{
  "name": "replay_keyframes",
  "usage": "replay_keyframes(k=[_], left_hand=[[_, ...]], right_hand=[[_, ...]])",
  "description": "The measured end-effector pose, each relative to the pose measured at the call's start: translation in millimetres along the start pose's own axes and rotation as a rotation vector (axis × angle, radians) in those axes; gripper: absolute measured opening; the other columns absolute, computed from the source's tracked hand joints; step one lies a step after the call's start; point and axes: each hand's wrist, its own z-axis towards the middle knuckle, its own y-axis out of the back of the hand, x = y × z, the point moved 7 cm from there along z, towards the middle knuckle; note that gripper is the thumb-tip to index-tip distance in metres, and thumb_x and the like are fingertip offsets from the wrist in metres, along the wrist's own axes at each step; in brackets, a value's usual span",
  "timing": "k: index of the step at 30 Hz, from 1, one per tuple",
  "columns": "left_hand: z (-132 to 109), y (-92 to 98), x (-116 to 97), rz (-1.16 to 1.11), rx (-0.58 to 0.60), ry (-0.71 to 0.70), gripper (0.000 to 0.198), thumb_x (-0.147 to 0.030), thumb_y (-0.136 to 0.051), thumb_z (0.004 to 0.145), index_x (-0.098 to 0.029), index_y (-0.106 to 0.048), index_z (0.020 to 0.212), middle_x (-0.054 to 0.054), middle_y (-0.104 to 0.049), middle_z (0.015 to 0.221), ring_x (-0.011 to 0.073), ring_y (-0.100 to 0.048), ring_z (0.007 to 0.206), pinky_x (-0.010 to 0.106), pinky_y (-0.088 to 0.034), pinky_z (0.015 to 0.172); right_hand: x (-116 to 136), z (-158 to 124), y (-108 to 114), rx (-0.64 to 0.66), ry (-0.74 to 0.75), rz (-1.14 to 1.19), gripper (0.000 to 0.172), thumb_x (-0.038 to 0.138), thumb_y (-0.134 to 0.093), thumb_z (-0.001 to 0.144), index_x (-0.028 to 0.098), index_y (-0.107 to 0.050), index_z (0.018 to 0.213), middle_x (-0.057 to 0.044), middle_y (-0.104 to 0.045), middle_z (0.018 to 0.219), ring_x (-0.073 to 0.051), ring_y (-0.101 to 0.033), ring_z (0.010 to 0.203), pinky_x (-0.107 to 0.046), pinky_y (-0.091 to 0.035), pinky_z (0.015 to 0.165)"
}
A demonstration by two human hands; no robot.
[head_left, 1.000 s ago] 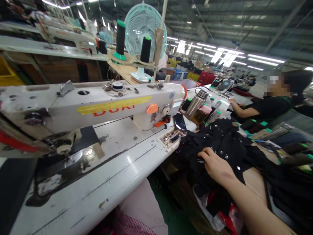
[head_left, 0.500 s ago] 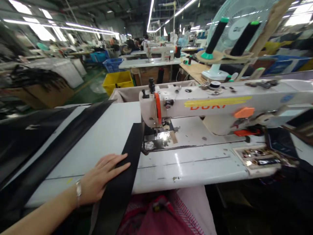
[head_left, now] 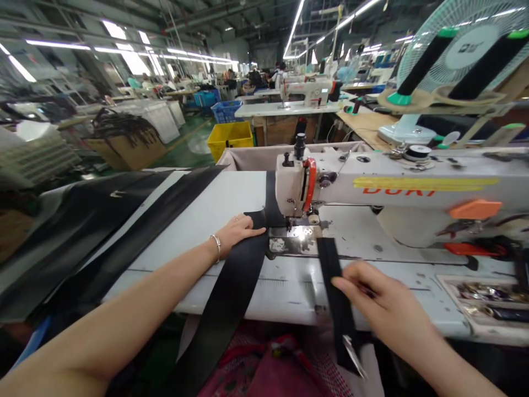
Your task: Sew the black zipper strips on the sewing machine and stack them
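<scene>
My left hand (head_left: 237, 236) rests on the upper end of a wide black strip (head_left: 235, 284), one digit pointing right and the other fingers curled against the material. From there the strip runs down over the table edge towards my lap. In my right hand (head_left: 384, 303), thumb and fingers pinch a black zipper (head_left: 330, 270) with a silver pull hanging at its lower end. The zipper's top end lies just right of the metal needle plate (head_left: 295, 241). The sewing machine (head_left: 295, 187) stands between and behind my hands. Another dark piece (head_left: 273, 201) lies left of its head.
Long black panels (head_left: 136, 220) cover the left of the white table (head_left: 198, 220). At the right edge is a tray (head_left: 475, 292) of small metal parts. Thread cones (head_left: 425, 69) and a fan (head_left: 471, 49) stand behind the machine. A yellow crate (head_left: 230, 140) is beyond the table.
My right hand has come into view with the zipper. The left hand has moved up the strip, and its fingers have curled in. The view has swung left.
</scene>
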Motion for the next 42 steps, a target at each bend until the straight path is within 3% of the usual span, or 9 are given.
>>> replay_keyframes(k=[2, 4, 7, 10, 13, 17, 22, 29, 42], left_hand=[[-2, -1.1, 0, -0.004, -0.007, -0.007, 0.043, -0.033, -0.051, 0.088, -0.029, -0.052, 0.131, 0.008, -0.053, 0.119, 0.0216, -0.047, 0.107, 0.037, -0.037, 0.096], [-6, 1.2, -1, -0.008, -0.007, -0.014, 0.048, -0.034, -0.053, 0.086, -0.029, -0.048, 0.134, 0.008, -0.045, 0.135, 0.0239, -0.043, 0.119, 0.04, -0.034, 0.101], [-8, 10.8, -5, 0.004, -0.005, 0.005, 0.049, -0.03, -0.052, 0.088, -0.029, -0.044, 0.136, 0.01, -0.045, 0.136, 0.0242, -0.044, 0.119, 0.043, -0.034, 0.101], [-2, 22.9, -21, -0.012, -0.021, -0.013, 0.044, -0.023, -0.044, 0.093, -0.026, -0.044, 0.136, 0.009, -0.05, 0.13, 0.021, -0.046, 0.115, 0.04, -0.036, 0.101], [9, 29.9, -58, -0.079, -0.046, -0.17, 0.043, -0.016, -0.032, 0.096, -0.018, -0.042, 0.137, 0.011, -0.047, 0.136, 0.0182, -0.041, 0.126, 0.036, -0.031, 0.108], [20, 17.6, -96, -0.127, 0.05, -0.315, 0.057, -0.027, -0.051, 0.083, -0.012, -0.04, 0.137, 0.015, -0.042, 0.141, 0.0238, -0.037, 0.13, 0.04, -0.028, 0.11], [27, 3.1, -93, -0.112, 0.099, -0.166, 0.079, -0.029, -0.063, 0.068, -0.028, -0.034, 0.141, 0.008, -0.035, 0.146, 0.0302, -0.039, 0.123, 0.048, -0.032, 0.102], [26, 3.2, -93, -0.133, 0.08, -0.133, 0.064, -0.029, -0.057, 0.078, -0.027, -0.037, 0.139, 0.008, -0.028, 0.15, 0.0269, -0.027, 0.135, 0.045, -0.025, 0.109], [28, 0.0, -83, -0.192, 0.051, -0.115, 0.058, -0.035, -0.054, 0.083, -0.031, -0.038, 0.139, 0.003, -0.031, 0.15, 0.0241, -0.031, 0.133, 0.043, -0.024, 0.108]], right_hand=[[14, 36, -26, 0.013, 0.092, -0.102, 0.019, 0.032, -0.055, 0.091, 0.02, -0.056, 0.076, 0.0, -0.06, 0.075, -0.015, -0.058, 0.07, -0.028, -0.052, 0.063], [18, 63, -44, 0.004, 0.136, -0.142, 0.008, 0.028, -0.057, 0.088, 0.02, -0.06, 0.088, -0.005, -0.063, 0.101, -0.022, -0.059, 0.096, -0.036, -0.052, 0.078], [18, 77, -60, 0.066, 0.266, -0.179, 0.028, 0.023, -0.052, 0.09, 0.026, -0.057, 0.118, -0.004, -0.053, 0.131, -0.023, -0.045, 0.122, -0.04, -0.048, 0.091], [14, 75, -62, 0.167, 0.361, -0.239, 0.04, 0.022, -0.045, 0.093, 0.03, -0.047, 0.133, -0.002, -0.043, 0.142, -0.022, -0.041, 0.127, -0.04, -0.05, 0.089], [11, 75, -58, 0.22, 0.38, -0.238, 0.042, 0.023, -0.043, 0.093, 0.033, -0.046, 0.134, -0.001, -0.039, 0.144, -0.022, -0.041, 0.128, -0.041, -0.05, 0.089], [13, 79, -58, 0.203, 0.374, -0.166, 0.043, 0.02, -0.045, 0.09, 0.026, -0.047, 0.133, -0.002, -0.046, 0.139, -0.021, -0.041, 0.127, -0.042, -0.045, 0.097], [12, 79, -62, 0.189, 0.357, -0.149, 0.043, 0.022, -0.051, 0.084, 0.021, -0.049, 0.127, -0.004, -0.046, 0.138, -0.022, -0.041, 0.127, -0.041, -0.042, 0.101], [8, 80, -62, 0.195, 0.319, -0.149, 0.04, 0.03, -0.052, 0.087, 0.025, -0.049, 0.126, -0.001, -0.046, 0.139, -0.02, -0.041, 0.127, -0.039, -0.042, 0.101], [10, 80, -61, 0.222, 0.3, -0.156, 0.042, 0.028, -0.052, 0.086, 0.024, -0.049, 0.128, -0.001, -0.044, 0.141, -0.02, -0.039, 0.129, -0.039, -0.041, 0.103]])
